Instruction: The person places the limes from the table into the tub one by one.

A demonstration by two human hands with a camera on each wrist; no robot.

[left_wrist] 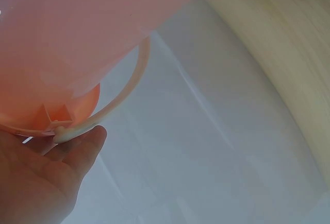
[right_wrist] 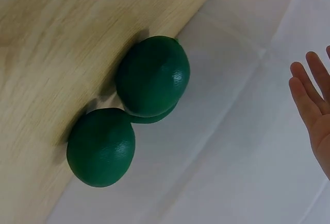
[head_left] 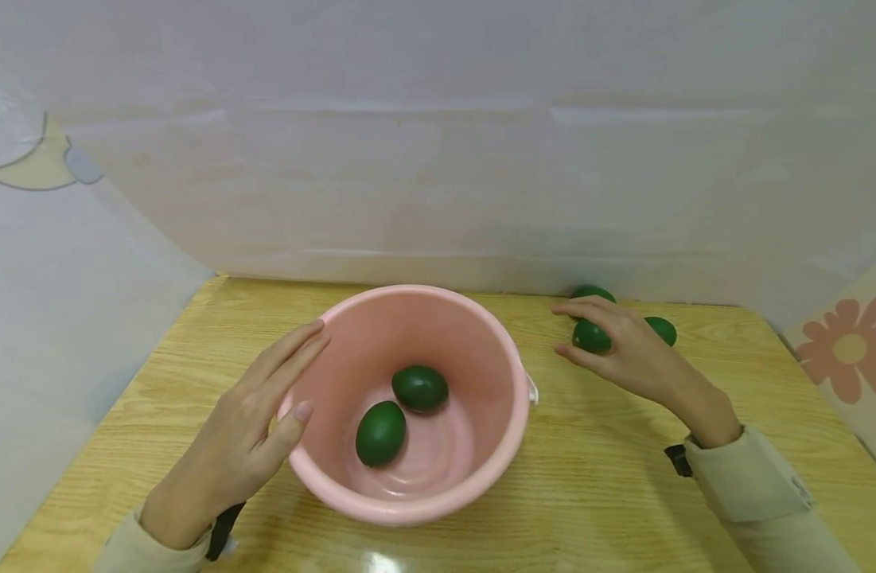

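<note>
A pink bucket [head_left: 505,446] stands on the table with two smooth dark green egg-shaped fruits inside, one fruit [head_left: 380,434] nearer and another fruit [head_left: 420,388] just behind. My left hand [head_left: 247,430] rests on the bucket's left rim, fingers fairly straight; in the left wrist view it touches the rim beside the end of the pale handle [left_wrist: 124,92]. My right hand [head_left: 634,350] hovers over more green fruits at the back right, thumb and fingers spread. One green fruit [head_left: 591,336] shows between them, apart from the hand in the right wrist view. Another green fruit [right_wrist: 100,147] lies close by.
The wooden table [head_left: 595,493] ends at a pale cloth-like wall [head_left: 409,183] behind the bucket. The right-hand fruits lie near that back edge. Side walls stand left and right, the right one bearing a printed flower [head_left: 849,350].
</note>
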